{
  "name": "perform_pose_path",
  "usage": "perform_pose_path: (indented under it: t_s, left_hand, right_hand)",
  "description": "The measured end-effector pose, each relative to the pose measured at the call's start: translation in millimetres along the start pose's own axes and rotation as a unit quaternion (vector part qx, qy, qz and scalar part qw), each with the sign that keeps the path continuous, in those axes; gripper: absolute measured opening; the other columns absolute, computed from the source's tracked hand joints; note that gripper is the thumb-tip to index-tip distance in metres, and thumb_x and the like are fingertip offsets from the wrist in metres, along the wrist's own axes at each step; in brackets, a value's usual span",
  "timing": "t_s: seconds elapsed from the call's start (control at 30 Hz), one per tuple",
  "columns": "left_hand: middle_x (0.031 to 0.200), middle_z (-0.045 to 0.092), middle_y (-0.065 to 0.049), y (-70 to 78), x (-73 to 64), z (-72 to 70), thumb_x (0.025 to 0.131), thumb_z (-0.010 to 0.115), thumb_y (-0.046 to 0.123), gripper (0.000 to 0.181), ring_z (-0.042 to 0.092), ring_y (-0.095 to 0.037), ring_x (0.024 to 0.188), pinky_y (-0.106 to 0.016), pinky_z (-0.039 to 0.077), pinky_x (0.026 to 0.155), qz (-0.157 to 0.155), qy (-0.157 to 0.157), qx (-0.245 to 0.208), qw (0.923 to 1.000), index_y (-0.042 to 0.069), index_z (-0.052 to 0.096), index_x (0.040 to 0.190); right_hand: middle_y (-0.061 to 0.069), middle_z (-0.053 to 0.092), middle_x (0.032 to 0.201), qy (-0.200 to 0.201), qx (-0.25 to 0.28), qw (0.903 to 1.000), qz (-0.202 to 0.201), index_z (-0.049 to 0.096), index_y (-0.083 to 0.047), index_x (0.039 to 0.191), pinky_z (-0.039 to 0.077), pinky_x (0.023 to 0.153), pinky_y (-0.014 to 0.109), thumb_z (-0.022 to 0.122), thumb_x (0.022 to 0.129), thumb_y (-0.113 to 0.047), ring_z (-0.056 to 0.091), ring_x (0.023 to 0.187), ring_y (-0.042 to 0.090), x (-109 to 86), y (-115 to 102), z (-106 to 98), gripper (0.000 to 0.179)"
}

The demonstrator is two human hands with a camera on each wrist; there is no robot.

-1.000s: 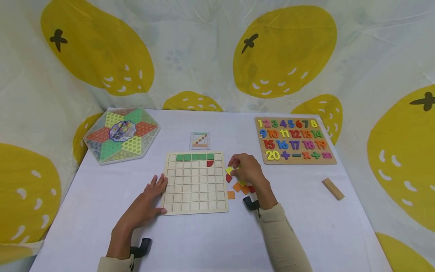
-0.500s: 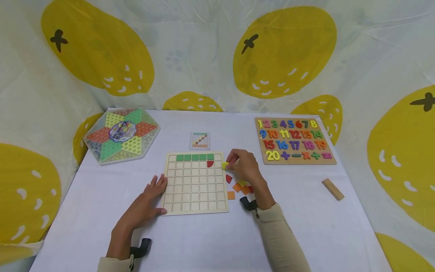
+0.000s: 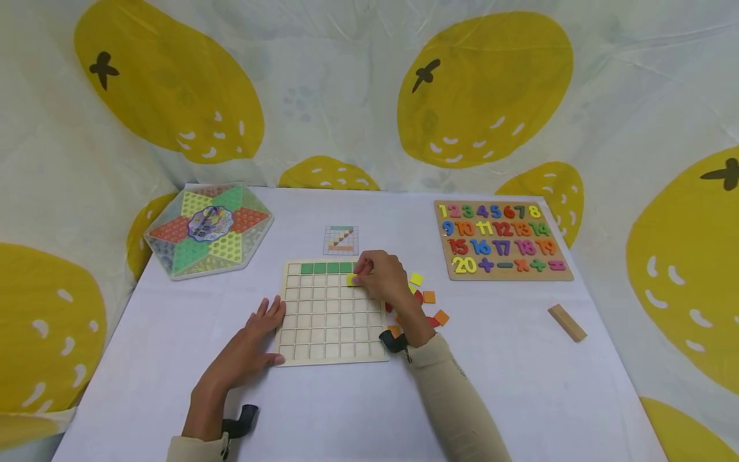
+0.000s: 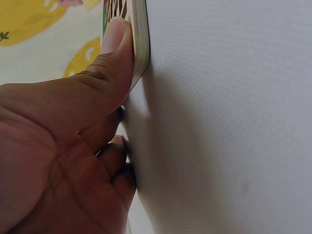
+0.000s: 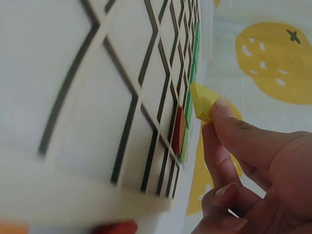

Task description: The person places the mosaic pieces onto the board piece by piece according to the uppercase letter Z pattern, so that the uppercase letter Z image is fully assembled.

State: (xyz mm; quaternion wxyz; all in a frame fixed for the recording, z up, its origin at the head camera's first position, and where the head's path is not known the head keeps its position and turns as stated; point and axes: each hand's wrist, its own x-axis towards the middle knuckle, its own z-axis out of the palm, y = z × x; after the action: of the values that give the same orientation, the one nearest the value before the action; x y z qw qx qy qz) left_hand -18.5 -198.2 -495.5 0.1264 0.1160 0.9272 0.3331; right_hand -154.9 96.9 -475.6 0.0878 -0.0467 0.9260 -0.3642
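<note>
A wooden grid board [image 3: 333,314] lies flat, with several green square tiles [image 3: 319,268] along its far row. My left hand [image 3: 252,343] rests at the board's left edge, its thumb [image 4: 116,41] touching the near corner and its fingers extended. Between thumb and index finger, my right hand [image 3: 383,276] pinches a yellow tile [image 5: 204,101] above the upper right of the grid. Below that tile, a red quarter-round piece [image 5: 179,130] sits in a cell; the hand hides it in the head view.
Loose yellow, red and orange tiles [image 3: 429,297] are scattered right of the board. A pattern card [image 3: 341,240] lies behind it. Around stand a Chinese checkers set [image 3: 209,231], a number puzzle board [image 3: 502,239] and a small wooden block [image 3: 567,323].
My right hand has moved left from the loose tiles to over the grid, carrying the yellow tile. Loose tiles under the hand are now uncovered. My left hand stays at the board's edge.
</note>
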Motion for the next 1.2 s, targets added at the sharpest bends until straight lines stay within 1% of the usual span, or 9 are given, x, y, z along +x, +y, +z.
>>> perform_pose_path:
  t_s: [0.1,0.17,0.3,0.57,0.77,0.87,1.0,1.1,1.2]
  left_hand:
    - [0.176,0.022,-0.014,0.3,0.7,0.3,0.077,0.091,0.004,0.108,0.012,-0.040,0.166,-0.062,0.015,0.133,-0.001,-0.002,0.003,1.0000,0.005,0.031,0.166]
    - [0.177,0.021,-0.013,0.6,1.1,0.2,0.077,0.091,0.004,0.108,0.012,-0.039,0.167,-0.061,0.015,0.134,-0.005,-0.004,0.003,1.0000,0.006,0.031,0.166]
    - [0.177,0.021,-0.013,0.9,1.4,0.2,0.077,0.091,0.004,0.108,0.012,-0.040,0.166,-0.061,0.014,0.134,-0.006,-0.006,0.004,1.0000,0.005,0.031,0.166]
    - [0.177,0.022,-0.014,2.4,1.4,-0.8,0.077,0.091,0.004,0.108,0.011,-0.040,0.166,-0.062,0.015,0.133,-0.010,-0.004,0.008,0.9999,0.006,0.030,0.167]
    - [0.177,0.022,-0.014,1.6,1.2,-1.2,0.077,0.091,0.003,0.108,0.011,-0.040,0.166,-0.063,0.016,0.133,-0.011,-0.004,0.008,0.9999,0.005,0.031,0.166]
    - [0.177,0.022,-0.014,1.1,0.4,-1.4,0.077,0.091,0.004,0.108,0.011,-0.040,0.167,-0.062,0.015,0.134,-0.013,-0.003,0.007,0.9999,0.006,0.031,0.166]
    - [0.177,0.022,-0.013,1.1,-0.6,-1.8,0.077,0.090,0.003,0.107,0.010,-0.039,0.167,-0.061,0.014,0.134,-0.012,-0.003,-0.002,0.9999,0.006,0.031,0.167]
    - [0.176,0.023,-0.014,1.1,-0.7,-2.0,0.077,0.090,0.004,0.107,0.012,-0.040,0.166,-0.062,0.015,0.133,-0.006,0.000,-0.002,1.0000,0.006,0.031,0.166]
    - [0.176,0.023,-0.015,-0.5,-0.3,-1.5,0.077,0.091,0.004,0.107,0.013,-0.041,0.166,-0.063,0.017,0.132,0.001,0.002,0.003,1.0000,0.005,0.031,0.166]
  right_hand:
    - [-0.002,0.066,0.076,0.001,-0.008,1.0000,0.001,0.071,-0.022,0.083,0.047,0.062,0.031,0.089,0.086,-0.019,0.062,0.076,0.019,3.1,-5.3,6.7,0.019]
    - [-0.002,0.066,0.075,0.005,-0.018,0.9998,-0.001,0.071,-0.021,0.082,0.046,0.060,0.030,0.089,0.086,-0.018,0.062,0.073,0.018,4.8,-8.3,9.6,0.019]
    - [-0.002,0.065,0.073,0.009,-0.033,0.9994,0.008,0.072,-0.019,0.082,0.046,0.057,0.031,0.089,0.086,-0.018,0.061,0.070,0.018,6.0,-12.6,13.5,0.018]
    - [-0.001,0.064,0.073,0.011,-0.065,0.9974,0.031,0.071,-0.020,0.080,0.046,0.058,0.032,0.088,0.087,-0.019,0.061,0.070,0.019,9.0,-16.1,17.6,0.019]
    - [-0.002,0.064,0.074,0.014,-0.081,0.9962,0.028,0.070,-0.021,0.080,0.045,0.057,0.031,0.088,0.087,-0.019,0.060,0.070,0.019,10.8,-17.9,18.3,0.020]
    - [-0.002,0.065,0.074,0.011,-0.074,0.9970,0.020,0.072,-0.020,0.081,0.046,0.057,0.030,0.087,0.088,-0.018,0.061,0.071,0.018,9.7,-18.0,17.1,0.017]
    - [-0.003,0.068,0.078,0.012,-0.035,0.9992,0.011,0.075,-0.021,0.087,0.048,0.061,0.030,0.086,0.089,-0.020,0.064,0.076,0.018,4.5,-13.0,11.5,0.011]
    - [-0.005,0.071,0.083,0.013,-0.005,0.9999,0.004,0.078,-0.022,0.094,0.050,0.066,0.032,0.086,0.089,-0.021,0.065,0.084,0.019,-1.8,-5.1,2.7,0.009]
    - [-0.004,0.072,0.086,0.007,0.007,0.9999,0.008,0.079,-0.021,0.098,0.050,0.069,0.033,0.085,0.090,-0.021,0.064,0.089,0.021,-10.3,3.6,-9.5,0.011]
